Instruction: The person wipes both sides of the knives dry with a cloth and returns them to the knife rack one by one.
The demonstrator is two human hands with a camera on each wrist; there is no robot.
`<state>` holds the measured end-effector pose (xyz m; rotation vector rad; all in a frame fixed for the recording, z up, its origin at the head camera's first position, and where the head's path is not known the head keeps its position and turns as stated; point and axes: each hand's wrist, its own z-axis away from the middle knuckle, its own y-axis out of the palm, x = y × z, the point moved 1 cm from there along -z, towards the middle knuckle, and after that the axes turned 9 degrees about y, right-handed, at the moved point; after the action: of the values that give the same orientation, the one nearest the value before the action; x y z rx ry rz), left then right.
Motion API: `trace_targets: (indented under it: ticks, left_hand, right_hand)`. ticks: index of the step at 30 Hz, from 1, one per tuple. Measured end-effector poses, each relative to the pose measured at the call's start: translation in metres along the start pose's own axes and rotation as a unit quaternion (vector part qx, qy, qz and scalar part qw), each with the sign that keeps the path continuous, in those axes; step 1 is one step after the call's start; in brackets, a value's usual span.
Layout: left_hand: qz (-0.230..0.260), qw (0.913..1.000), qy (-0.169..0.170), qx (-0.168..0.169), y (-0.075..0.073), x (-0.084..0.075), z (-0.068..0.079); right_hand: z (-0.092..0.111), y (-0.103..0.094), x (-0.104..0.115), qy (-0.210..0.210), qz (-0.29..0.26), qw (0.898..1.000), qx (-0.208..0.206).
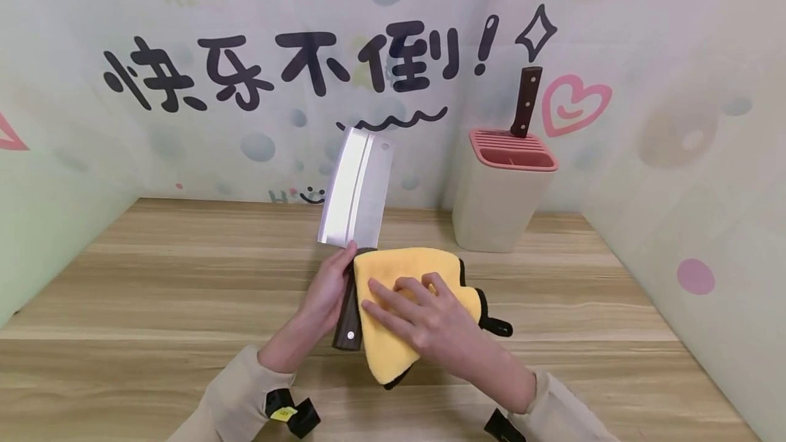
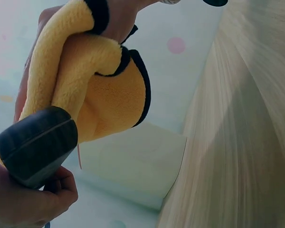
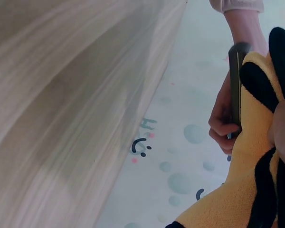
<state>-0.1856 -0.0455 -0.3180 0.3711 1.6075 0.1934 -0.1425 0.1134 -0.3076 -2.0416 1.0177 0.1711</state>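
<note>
In the head view my left hand (image 1: pixel 322 295) grips the dark wooden handle (image 1: pixel 348 319) of a cleaver (image 1: pixel 362 186), its broad steel blade pointing up and away. My right hand (image 1: pixel 432 326) holds a folded yellow cloth (image 1: pixel 424 261) with black edging, fingers spread over its face. The cloth lies against the handle's right side and covers part of it. Seen from the left wrist, the handle's butt (image 2: pixel 38 145) is near the camera with the cloth (image 2: pixel 114 102) behind it. The right wrist view shows the left hand (image 3: pixel 222 118) around the handle, beside the cloth (image 3: pixel 251 128).
A white knife block (image 1: pixel 494 213) with a pink slotted top stands at the back right of the wooden table (image 1: pixel 184 278). One dark-handled knife (image 1: pixel 526 101) sticks up from it. Printed walls (image 1: pixel 258 128) enclose the table at the back and sides.
</note>
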Motion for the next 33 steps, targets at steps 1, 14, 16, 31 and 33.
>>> trace_targets:
  ticks: [1, 14, 16, 31, 33]
  left_hand:
    - [0.001, 1.0000, 0.001, -0.001, 0.000, 0.000, 0.000]
    - [0.025, 0.9992, -0.013, 0.031, -0.003, -0.005, -0.003]
    - [0.022, 0.9992, -0.009, 0.033, -0.003, -0.005, -0.004]
    - [0.033, 0.9987, 0.000, 0.038, -0.001, -0.005, -0.002]
    - [0.032, 0.9990, -0.003, 0.032, 0.000, -0.005, -0.002]
  right_hand:
    - [0.000, 0.000, 0.001, -0.004, -0.002, 1.000, -0.002]
    - [0.005, -0.010, 0.010, -0.057, -0.003, 0.998, 0.013]
    - [0.005, -0.011, 0.011, -0.068, 0.003, 0.998, 0.013]
    - [0.002, -0.018, 0.018, -0.127, 0.002, 0.992, 0.024]
    - [0.001, -0.019, 0.018, -0.128, 0.010, 0.991, 0.029]
